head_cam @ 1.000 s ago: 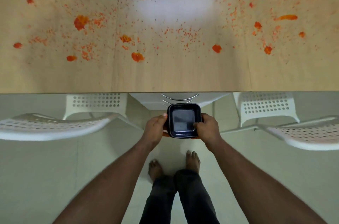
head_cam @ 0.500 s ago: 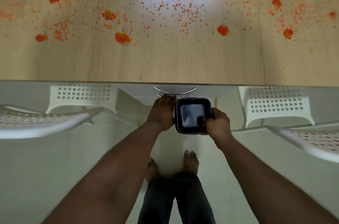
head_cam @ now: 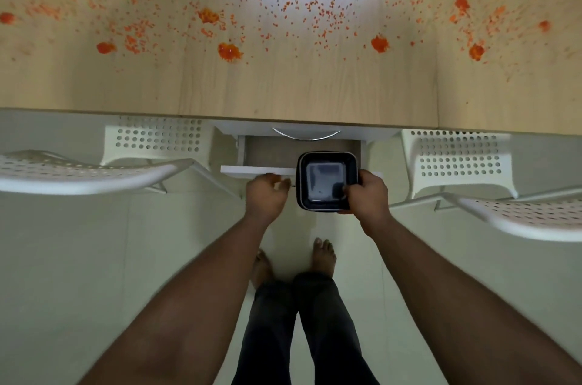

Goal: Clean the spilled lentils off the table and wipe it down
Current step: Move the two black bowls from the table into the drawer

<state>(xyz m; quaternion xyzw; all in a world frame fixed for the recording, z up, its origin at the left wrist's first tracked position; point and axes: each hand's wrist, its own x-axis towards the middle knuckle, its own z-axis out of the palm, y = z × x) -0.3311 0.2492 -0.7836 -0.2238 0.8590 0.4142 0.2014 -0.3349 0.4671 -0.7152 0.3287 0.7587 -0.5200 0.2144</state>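
Orange lentils are lying all over the pale wooden table. Some are sitting in thick, wet-looking clumps and many more are lying as tiny loose bits, spread from one side of the table top to the other. They are lying well beyond both hands, on the far side of the table edge.

The right hand is gripping a small black square tub. Its fingers are curling round the tub's near right corner, with the thumb lying over the rim. The tub is looking empty inside, with a shiny bottom. It is hanging in the air over the right part of a white drawer that is standing open under the table edge.

The left hand is sitting just to the left of the tub, at the front panel of the drawer. Its fingers are curling toward that panel, but the blur is hiding whether they are gripping anything, so I cannot tell.

A curved metal handle is showing just past the tub, up under the table edge. A white chair with holes is standing far out to the left of the hands, and another white chair is standing out to the right. Below the hands, two bare feet and dark trousers are standing on a pale floor.
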